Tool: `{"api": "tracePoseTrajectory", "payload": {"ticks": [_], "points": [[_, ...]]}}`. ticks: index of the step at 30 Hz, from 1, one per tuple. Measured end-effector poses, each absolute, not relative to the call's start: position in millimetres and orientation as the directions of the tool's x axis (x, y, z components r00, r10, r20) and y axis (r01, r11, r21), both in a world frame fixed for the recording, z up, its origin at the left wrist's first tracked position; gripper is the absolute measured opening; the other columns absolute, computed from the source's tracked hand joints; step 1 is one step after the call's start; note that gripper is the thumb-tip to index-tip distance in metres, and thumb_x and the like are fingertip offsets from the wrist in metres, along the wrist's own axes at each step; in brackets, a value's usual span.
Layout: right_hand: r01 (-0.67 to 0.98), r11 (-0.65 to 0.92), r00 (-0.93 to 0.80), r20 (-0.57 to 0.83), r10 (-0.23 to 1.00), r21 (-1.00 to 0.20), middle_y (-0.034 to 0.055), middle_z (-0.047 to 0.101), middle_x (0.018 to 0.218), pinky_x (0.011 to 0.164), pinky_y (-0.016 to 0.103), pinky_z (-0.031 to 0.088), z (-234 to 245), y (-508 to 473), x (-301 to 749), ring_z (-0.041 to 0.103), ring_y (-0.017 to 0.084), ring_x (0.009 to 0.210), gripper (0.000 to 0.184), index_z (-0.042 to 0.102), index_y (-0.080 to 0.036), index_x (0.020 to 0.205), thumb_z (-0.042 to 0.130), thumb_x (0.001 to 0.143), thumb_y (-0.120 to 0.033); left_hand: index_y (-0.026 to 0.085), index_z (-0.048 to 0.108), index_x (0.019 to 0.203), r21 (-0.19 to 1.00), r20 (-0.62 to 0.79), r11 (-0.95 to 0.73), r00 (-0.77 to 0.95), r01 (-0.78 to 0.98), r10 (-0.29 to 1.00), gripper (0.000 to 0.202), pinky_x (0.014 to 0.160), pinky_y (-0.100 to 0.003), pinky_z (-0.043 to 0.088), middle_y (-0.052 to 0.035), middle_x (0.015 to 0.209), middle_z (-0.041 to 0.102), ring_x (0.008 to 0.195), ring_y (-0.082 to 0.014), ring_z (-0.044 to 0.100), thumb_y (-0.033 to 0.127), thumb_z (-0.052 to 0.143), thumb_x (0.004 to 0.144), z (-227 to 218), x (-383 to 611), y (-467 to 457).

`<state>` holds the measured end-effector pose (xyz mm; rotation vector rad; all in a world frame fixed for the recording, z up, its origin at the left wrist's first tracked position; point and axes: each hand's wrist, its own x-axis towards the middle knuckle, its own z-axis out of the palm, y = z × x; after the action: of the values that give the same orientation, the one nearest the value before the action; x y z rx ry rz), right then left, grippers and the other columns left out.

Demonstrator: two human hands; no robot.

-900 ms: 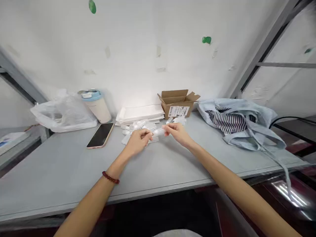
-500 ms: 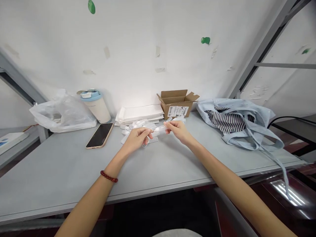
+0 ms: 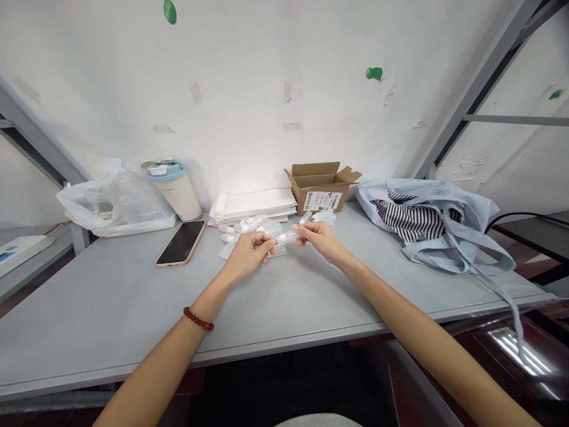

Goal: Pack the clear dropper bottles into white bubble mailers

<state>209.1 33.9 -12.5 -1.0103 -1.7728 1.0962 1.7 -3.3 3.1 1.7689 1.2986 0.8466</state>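
Over the table, my left hand [image 3: 251,252] pinches the left end of a small clear-and-white plastic piece [image 3: 287,238]. Thumb and fingers of my right hand [image 3: 320,238] are closed on its right end. The piece lies roughly level between the two hands; its exact kind is too small to make out. Just behind my left hand is a loose pile of similar clear and white plastic pieces [image 3: 254,223], partly covered by that hand. More clear pieces [image 3: 324,217] lie behind my right hand, in front of the cardboard box [image 3: 316,193].
A phone [image 3: 181,244] lies left of the pile, near a tilted cup with a blue lid [image 3: 178,190] and a white plastic bag [image 3: 118,201]. White flat packets [image 3: 251,203] are stacked against the wall. A light blue cloth bag [image 3: 471,201] sits at the right, its strap hanging over the edge.
My right hand has come slightly closer to my left, with the plastic piece still between them. The view has shifted a little; the objects on the table stay in place.
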Motion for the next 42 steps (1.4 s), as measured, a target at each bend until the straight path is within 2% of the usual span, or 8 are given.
{"api": "tracePoseTrajectory", "payload": {"ticks": [9,15,20,29,35,42], "points": [[0.263,0.352,-0.427,0.218,0.877,-0.898,0.0036,0.066,0.099,0.074,0.035,0.055,-11,34,207,0.066,0.015,0.082,0.025,0.062,-0.015,0.105,0.055,0.096,-0.038,0.012,0.063,0.091,0.887,0.090,-0.160,0.178,0.434,0.980,0.021,0.057,-0.025,0.052,0.0010,0.078,0.064,0.060,-0.0100,0.060,0.032,0.057,0.095,7,-7,3],[0.419,0.376,-0.349,0.236,0.907,-0.826,0.0043,0.066,0.102,0.074,0.035,0.056,-14,45,215,0.066,0.016,0.083,0.027,0.060,-0.016,0.111,0.055,0.096,-0.037,0.013,0.063,0.100,0.884,0.044,-0.071,0.069,0.463,0.997,0.021,0.062,-0.028,0.055,-0.0021,0.089,0.065,0.069,-0.0127,0.063,0.033,0.057,0.095,13,-22,10],[0.634,0.385,-0.252,0.292,0.923,-0.671,0.0061,0.064,0.113,0.081,0.039,0.054,-26,70,235,0.065,0.019,0.094,0.025,0.060,-0.017,0.114,0.058,0.095,-0.034,0.014,0.062,0.108,0.846,-0.053,0.041,0.006,0.532,0.999,0.024,0.071,-0.034,0.056,-0.0053,0.102,0.066,0.082,-0.0170,0.066,0.033,0.058,0.094,19,-29,9],[0.871,0.367,-0.271,0.303,0.914,-0.326,0.0076,0.060,0.123,0.088,0.044,0.052,-43,95,263,0.061,0.022,0.105,0.028,0.059,-0.019,0.119,0.059,0.094,-0.032,0.014,0.062,0.109,0.748,-0.101,0.083,-0.010,0.658,0.995,0.024,0.071,-0.034,0.057,-0.0054,0.104,0.066,0.083,-0.0174,0.066,0.033,0.059,0.094,11,-25,12],[0.945,0.270,-0.215,0.270,0.938,-0.185,0.0079,0.059,0.124,0.089,0.044,0.052,-47,99,269,0.061,0.022,0.105,0.028,0.059,-0.019,0.119,0.059,0.094,-0.032,0.015,0.062,0.112,0.668,0.009,0.059,-0.087,0.742,0.996,0.028,0.078,-0.038,0.056,-0.0057,0.112,0.064,0.093,-0.0224,0.065,0.035,0.060,0.093,10,-29,14],[0.963,0.225,-0.181,0.259,0.949,-0.149,0.0080,0.059,0.125,0.089,0.044,0.052,-45,100,273,0.061,0.022,0.105,0.028,0.058,-0.019,0.120,0.058,0.095,-0.032,0.015,0.062,0.111,0.643,0.127,0.022,-0.135,0.766,0.983,0.028,0.079,-0.038,0.056,-0.0054,0.111,0.064,0.093,-0.0224,0.065,0.035,0.059,0.093,6,-31,17]]}}
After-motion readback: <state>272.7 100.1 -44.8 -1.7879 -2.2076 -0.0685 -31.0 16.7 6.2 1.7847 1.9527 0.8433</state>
